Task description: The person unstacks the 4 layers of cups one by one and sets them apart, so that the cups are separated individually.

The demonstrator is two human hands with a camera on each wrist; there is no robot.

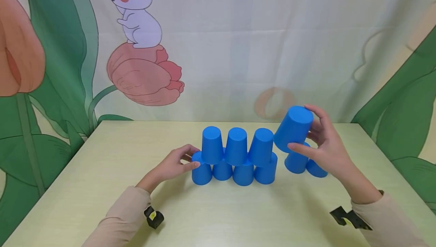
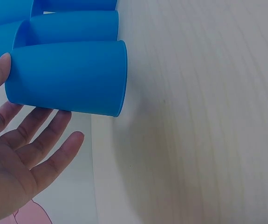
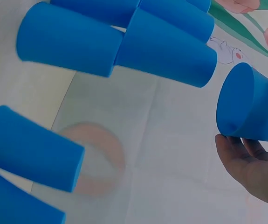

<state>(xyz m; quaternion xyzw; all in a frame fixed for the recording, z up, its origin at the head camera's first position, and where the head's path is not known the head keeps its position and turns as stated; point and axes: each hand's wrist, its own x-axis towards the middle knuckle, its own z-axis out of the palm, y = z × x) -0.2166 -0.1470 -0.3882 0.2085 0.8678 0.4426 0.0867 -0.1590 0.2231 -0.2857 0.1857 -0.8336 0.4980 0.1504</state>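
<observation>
- Left hand [image 1: 177, 162]: half open, thumb and fingertips lightly bracketing the leftmost lower cup [image 1: 201, 175] of four.
- Three inverted cups [image 1: 236, 147] stood atop these; judged easily knocked.
- Tilted cup [image 1: 290, 133], raised near their right end: probably light, stiff, thin-walled, perhaps slippery; best held by the wall near its closed end.
- Two more cups [image 1: 295, 163] stood lower, behind.
- Right hand [image 1: 325, 146]: gripped the tilted cup, thumb opposite curled fingers.

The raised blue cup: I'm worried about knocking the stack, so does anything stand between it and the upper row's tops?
Nothing visible does: the right wrist view shows a gap between the raised blue cup in the right hand and the nearest upper-row cup.
</observation>
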